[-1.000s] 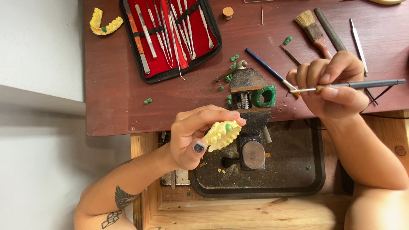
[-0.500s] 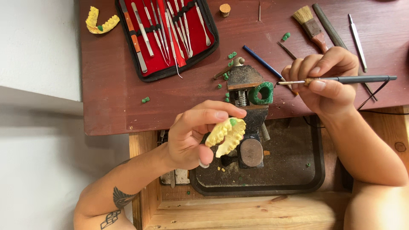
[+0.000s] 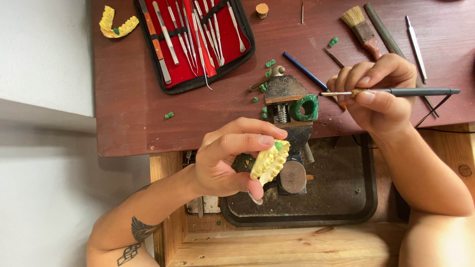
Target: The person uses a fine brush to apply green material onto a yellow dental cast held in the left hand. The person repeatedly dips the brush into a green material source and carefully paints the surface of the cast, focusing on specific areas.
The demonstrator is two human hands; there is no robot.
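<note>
Dental cast point(image 3: 269, 161), pale yellow with a green spot near its top, is being gripped in the left hand point(image 3: 225, 160), thumb under it and fingers curled over the upper edge. The hand is holding it above a dark tray point(image 3: 346, 207), just in front of a small bench vise point(image 3: 289, 116) that is clamped at the edge of the reddish-brown surface point(image 3: 133, 118).

The right hand point(image 3: 378, 94) is pinching a slim dark tool point(image 3: 396, 91) between thumb and fingers, keeping it level, its metal tip pointing left toward a green wax ring point(image 3: 308, 108) that is sitting against the vise. The two hands are working well apart, the tool not touching the cast.

Behind the vise, an open case point(image 3: 195, 42) lined in red is displaying a row of metal instruments under elastic bands. A second yellow cast point(image 3: 116, 24) is lying at the far left corner of the surface. Green wax crumbs point(image 3: 169, 115) are lying scattered around the vise. A cork point(image 3: 261, 10), a blue pencil point(image 3: 304, 71), a brush point(image 3: 361, 27), a long file point(image 3: 383, 32) and a metal pick point(image 3: 415, 34) are resting toward the right. The tray is sitting in a wooden drawer point(image 3: 277, 244) pulled out below the surface, dust and green flecks covering its bottom.
</note>
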